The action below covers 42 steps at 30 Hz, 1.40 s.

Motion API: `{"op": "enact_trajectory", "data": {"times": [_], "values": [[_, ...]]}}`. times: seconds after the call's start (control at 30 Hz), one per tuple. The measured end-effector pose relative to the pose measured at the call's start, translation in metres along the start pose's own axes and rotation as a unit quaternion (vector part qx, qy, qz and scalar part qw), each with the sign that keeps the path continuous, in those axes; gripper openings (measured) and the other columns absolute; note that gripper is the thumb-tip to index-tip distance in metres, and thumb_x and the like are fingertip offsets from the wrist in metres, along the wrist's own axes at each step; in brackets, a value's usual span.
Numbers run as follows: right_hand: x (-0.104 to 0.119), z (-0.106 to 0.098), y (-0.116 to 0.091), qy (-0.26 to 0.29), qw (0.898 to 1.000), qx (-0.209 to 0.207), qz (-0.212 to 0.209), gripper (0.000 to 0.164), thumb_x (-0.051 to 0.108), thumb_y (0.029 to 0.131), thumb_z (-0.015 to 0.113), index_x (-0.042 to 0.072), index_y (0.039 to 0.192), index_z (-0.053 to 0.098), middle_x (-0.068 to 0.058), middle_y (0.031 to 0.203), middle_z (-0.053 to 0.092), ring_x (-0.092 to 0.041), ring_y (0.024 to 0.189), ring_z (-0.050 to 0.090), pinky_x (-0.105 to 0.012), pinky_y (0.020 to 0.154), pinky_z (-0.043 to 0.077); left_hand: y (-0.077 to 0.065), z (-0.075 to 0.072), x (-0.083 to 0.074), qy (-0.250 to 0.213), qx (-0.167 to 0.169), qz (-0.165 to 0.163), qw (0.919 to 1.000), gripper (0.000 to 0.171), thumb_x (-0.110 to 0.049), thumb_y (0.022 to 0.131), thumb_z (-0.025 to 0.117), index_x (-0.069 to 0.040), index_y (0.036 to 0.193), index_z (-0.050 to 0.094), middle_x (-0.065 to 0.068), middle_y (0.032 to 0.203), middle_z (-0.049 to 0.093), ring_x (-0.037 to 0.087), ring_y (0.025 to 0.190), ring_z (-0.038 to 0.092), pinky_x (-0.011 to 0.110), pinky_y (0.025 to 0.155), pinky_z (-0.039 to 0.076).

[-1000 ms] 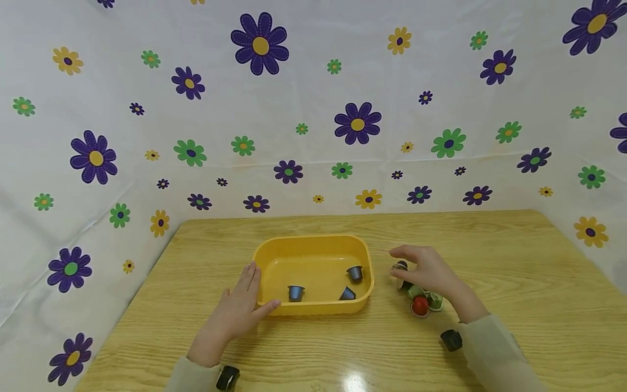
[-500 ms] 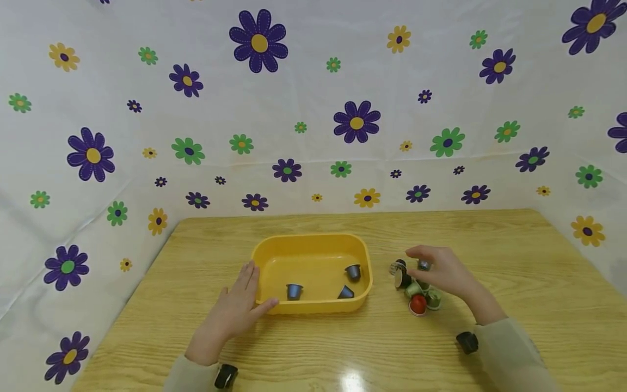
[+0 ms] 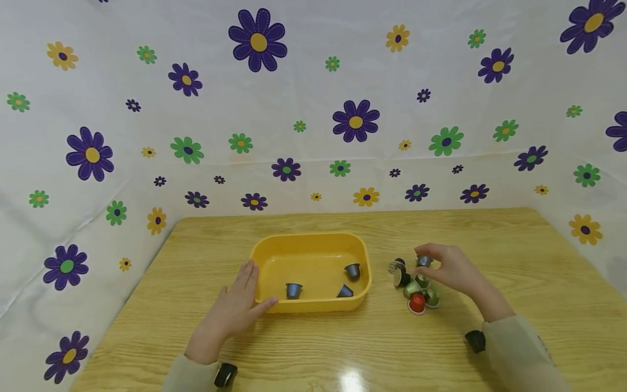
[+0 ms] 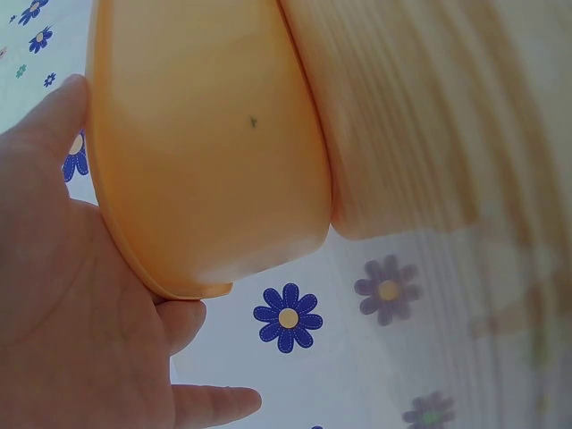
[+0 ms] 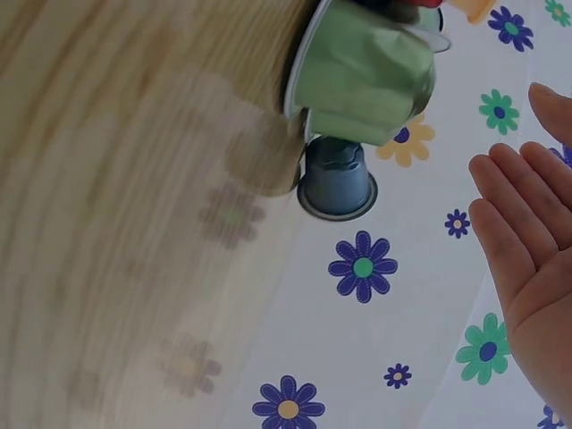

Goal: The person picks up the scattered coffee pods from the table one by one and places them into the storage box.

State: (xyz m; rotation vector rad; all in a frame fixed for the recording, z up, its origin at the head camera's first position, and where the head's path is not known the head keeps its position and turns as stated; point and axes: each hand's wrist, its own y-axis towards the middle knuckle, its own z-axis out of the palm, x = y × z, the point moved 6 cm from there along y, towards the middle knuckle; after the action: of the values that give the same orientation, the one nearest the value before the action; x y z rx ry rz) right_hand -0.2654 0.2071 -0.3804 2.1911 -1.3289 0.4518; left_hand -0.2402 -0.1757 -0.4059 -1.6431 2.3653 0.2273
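Observation:
My left hand [image 3: 232,313] rests against the near-left corner of a yellow plastic tub [image 3: 308,245], fingers straight along its left side and thumb on the front rim. Three blue-grey coffee capsules lie inside, one of them [image 3: 294,291] near the front wall. To the right of the tub, my right hand [image 3: 453,267] hovers with thumb and fingers spread around a blue coffee capsule [image 3: 424,262]. The right wrist view shows that capsule [image 5: 337,183] standing on the table beside a green capsule [image 5: 366,80], apart from the fingers.
Close to my right hand, several capsules sit in a cluster: a red one [image 3: 417,303], green ones [image 3: 431,297] and a black one [image 3: 401,278]. A floral white cloth [image 3: 313,109] hangs behind the wooden table [image 3: 303,354].
My right hand has moved to the right, from over the dark capsules to the blue capsule at the back, uncovering the cluster. My left hand has stayed on the tub.

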Motion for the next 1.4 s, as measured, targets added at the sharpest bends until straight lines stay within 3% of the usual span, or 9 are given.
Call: {"op": "enact_trajectory", "data": {"times": [0.57,1.4], "values": [[-0.027,-0.001,0.009,-0.023,0.999,0.017,0.025,0.041,0.009,0.078,0.067,-0.010,0.112,0.054,-0.025,0.109,0.056,-0.039,0.100,0.053,-0.049,0.083,0.041,0.001,0.000,-0.001,0.004,-0.006,-0.002,1.0000,0.090,-0.062,0.086,0.033,0.009,0.137,0.013,0.021,0.144,0.006,0.033,0.131,0.007,0.066,0.089,0.020],[-0.040,0.013,0.023,-0.036,0.994,0.082,0.066,0.038,0.008,0.076,0.067,-0.012,0.106,0.055,-0.026,0.103,0.058,-0.038,0.095,0.055,-0.048,0.081,0.042,0.000,-0.001,0.000,0.003,-0.003,-0.008,1.0000,0.086,-0.057,0.087,0.038,0.009,0.138,0.014,0.021,0.144,0.005,0.032,0.132,0.007,0.065,0.090,0.019]]}}
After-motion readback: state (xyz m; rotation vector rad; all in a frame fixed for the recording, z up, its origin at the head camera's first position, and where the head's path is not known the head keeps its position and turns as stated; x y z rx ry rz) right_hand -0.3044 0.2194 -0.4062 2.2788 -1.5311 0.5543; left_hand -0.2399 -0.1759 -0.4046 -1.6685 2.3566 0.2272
